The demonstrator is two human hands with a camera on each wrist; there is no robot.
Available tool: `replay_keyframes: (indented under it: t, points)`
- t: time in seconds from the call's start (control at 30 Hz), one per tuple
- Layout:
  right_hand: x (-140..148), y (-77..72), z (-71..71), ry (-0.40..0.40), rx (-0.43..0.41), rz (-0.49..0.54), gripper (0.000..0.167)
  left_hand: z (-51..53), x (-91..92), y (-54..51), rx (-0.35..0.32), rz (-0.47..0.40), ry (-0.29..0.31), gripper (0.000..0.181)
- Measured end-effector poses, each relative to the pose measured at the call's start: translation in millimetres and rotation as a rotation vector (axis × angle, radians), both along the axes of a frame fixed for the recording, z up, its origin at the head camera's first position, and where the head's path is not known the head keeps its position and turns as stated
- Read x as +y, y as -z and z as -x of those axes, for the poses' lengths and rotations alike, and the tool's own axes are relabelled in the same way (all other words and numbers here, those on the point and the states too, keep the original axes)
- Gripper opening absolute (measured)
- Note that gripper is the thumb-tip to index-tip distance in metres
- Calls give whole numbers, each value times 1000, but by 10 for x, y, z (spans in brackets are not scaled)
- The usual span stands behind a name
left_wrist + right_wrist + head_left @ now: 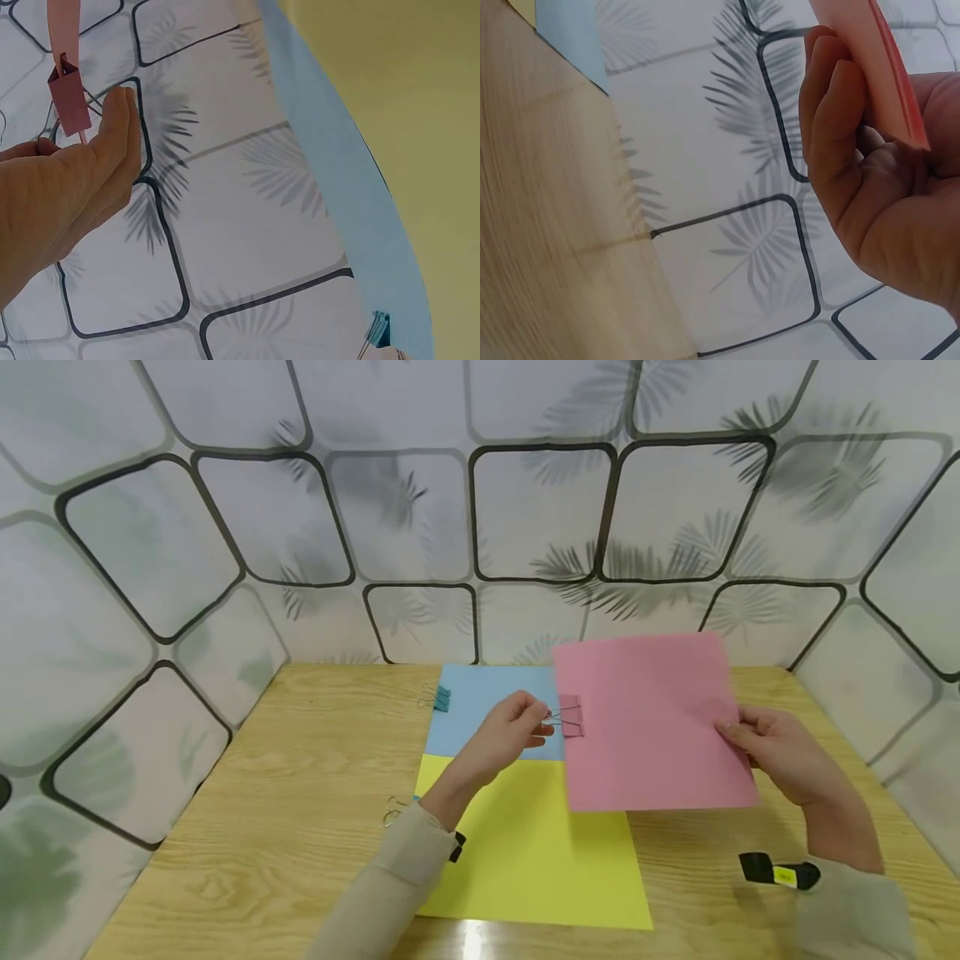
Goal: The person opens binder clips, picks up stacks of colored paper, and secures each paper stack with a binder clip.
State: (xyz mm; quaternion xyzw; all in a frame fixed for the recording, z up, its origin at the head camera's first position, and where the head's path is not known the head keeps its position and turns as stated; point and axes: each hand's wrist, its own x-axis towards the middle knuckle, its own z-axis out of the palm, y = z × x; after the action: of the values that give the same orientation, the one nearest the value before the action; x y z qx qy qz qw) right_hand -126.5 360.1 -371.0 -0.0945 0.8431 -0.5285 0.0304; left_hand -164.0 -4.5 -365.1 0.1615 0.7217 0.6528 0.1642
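Observation:
A stack of pink paper (652, 727) is held up above the table, with a pink binder clip (572, 717) on its left edge. My left hand (510, 732) pinches the clip's wire handles between thumb and fingers; the left wrist view shows the same pink binder clip (70, 101) from the side. At the stack's right edge, my right hand (783, 756) grips the paper, thumb on the front face. The right wrist view shows several layers in the pink stack (877, 71), with fingers curled behind it.
Blue paper (480, 710) lies at the back of the wooden table (300, 785), a teal binder clip (442, 699) on its left edge. Yellow paper (532, 852) lies in front; wire handles (393, 811) stick out at its left. A patterned backdrop (540, 514) stands behind.

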Motion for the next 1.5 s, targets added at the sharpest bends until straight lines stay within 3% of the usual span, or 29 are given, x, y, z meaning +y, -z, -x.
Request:
replay_keyframes:
  t: [0.43, 0.7, 1.13, 1.5]
  points:
    - [257, 104, 9, 49, -36, -32, 19, 159, 280, 80, -41, 44, 46, 29]
    - [331, 165, 1, 114, -93, -160, 48, 211, 487, 165, -72, 85, 66, 30]
    - [478, 319, 2, 179, -157, -279, 47, 252, 823, 415, -172, 54, 5, 25]
    - [526, 419, -9, 265, -119, -391, 38, 216, 997, 522, -120, 140, -46, 30]
